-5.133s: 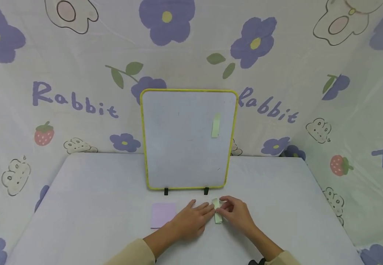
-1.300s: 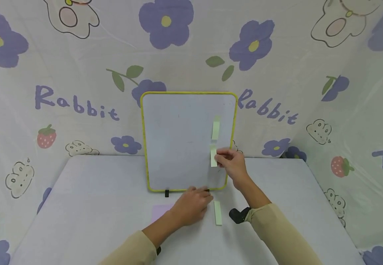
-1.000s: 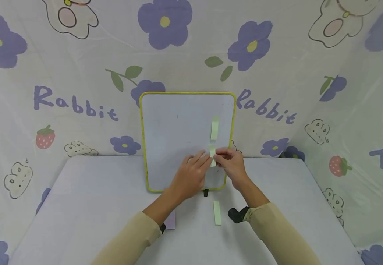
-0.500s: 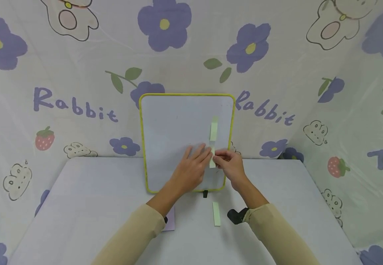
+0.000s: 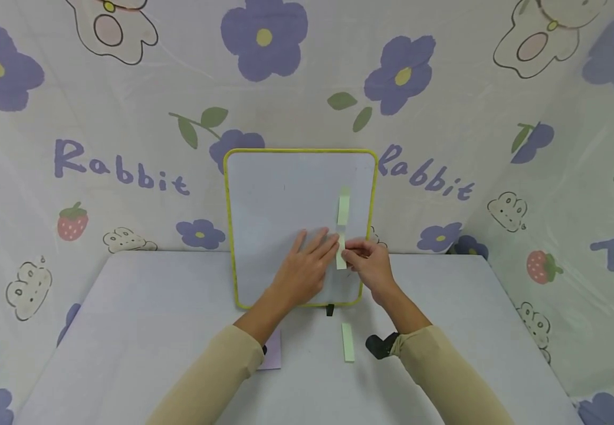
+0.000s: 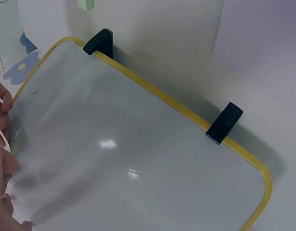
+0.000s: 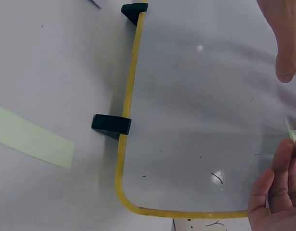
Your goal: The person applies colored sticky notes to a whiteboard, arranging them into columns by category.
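A yellow-edged whiteboard [image 5: 285, 206] stands upright on the table. My right hand [image 5: 374, 268] pinches the lower part of a pale green sticky strip [image 5: 341, 260] at the board's right side; in the right wrist view these fingers [image 7: 277, 185] are by the strip's edge. My left hand [image 5: 304, 268] lies against the board with its fingers spread, fingertips at the strip's left edge. Right above is another green strip [image 5: 343, 209], stuck to the board. A green strip pad [image 5: 348, 342] lies on the table in front of the board.
A purple pad [image 5: 272, 354] lies on the table, partly hidden by the left forearm. Black feet [image 5: 330, 310] hold the board's lower edge. Behind it hangs a patterned cloth [image 5: 296, 106] with flowers and lettering.
My left hand has risen from near the board's bottom edge to the lower strip. My right hand has gone from the table pad up to the board, where a second strip now is.
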Motion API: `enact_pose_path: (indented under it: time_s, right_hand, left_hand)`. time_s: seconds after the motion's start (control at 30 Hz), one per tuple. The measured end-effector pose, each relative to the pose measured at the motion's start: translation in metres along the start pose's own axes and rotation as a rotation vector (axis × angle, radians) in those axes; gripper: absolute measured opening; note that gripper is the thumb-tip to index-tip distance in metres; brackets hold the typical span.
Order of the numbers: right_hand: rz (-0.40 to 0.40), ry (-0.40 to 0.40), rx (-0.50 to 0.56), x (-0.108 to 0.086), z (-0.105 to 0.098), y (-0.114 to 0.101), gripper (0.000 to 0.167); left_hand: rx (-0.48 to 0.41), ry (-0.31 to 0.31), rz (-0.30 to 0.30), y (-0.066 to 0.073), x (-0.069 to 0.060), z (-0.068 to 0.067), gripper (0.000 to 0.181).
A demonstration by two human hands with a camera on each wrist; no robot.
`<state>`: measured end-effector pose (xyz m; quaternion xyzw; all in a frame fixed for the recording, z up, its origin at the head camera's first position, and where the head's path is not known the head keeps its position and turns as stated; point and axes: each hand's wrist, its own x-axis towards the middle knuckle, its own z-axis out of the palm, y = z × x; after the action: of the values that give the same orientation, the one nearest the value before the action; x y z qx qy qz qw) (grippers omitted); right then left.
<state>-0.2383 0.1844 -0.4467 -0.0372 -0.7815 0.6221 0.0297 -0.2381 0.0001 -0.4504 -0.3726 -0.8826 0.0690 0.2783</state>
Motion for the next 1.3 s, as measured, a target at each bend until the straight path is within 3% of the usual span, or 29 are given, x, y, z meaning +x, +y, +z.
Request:
enact_pose_path:
  time_s: [0.33, 0.53, 0.63, 0.8, 0.9, 0.97, 1.07, 1.3]
  right_hand:
    - [-0.086, -0.021, -0.049, -0.001, 0.001, -0.001, 0.018]
    - [-0.156, 0.003, -0.095, -0.001, 0.002, 0.001, 0.016]
    - [-0.325, 0.078, -0.286, -0.003, 0.003, 0.005, 0.016]
    - [-0.804, 0.256, -0.798, -0.003, -0.002, 0.016, 0.022]
    - [-1.067, 0.279, -1.064, -0.001, -0.008, 0.025, 0.036]
    - [-1.170, 0.270, -1.202, 0.001, -0.012, 0.030, 0.049]
    - [-1.195, 0.229, -1.312, 0.001, -0.016, 0.037, 0.065]
    - [-1.133, 0.173, -1.352, 0.000, -0.019, 0.042, 0.072]
  left_hand:
    - [0.024, -0.038, -0.002, -0.001, -0.001, 0.000, 0.054]
    - [0.036, -0.021, -0.002, -0.001, -0.003, 0.002, 0.055]
    - [0.042, -0.004, 0.004, -0.001, -0.004, 0.004, 0.054]
    - [0.058, 0.021, 0.011, -0.002, -0.004, 0.006, 0.053]
    - [0.065, 0.020, 0.010, -0.001, -0.003, 0.006, 0.054]
    - [0.073, 0.016, 0.009, -0.001, -0.003, 0.005, 0.054]
    - [0.090, 0.001, 0.009, 0.000, -0.003, 0.005, 0.055]
    - [0.115, -0.008, -0.002, 0.004, -0.004, 0.006, 0.055]
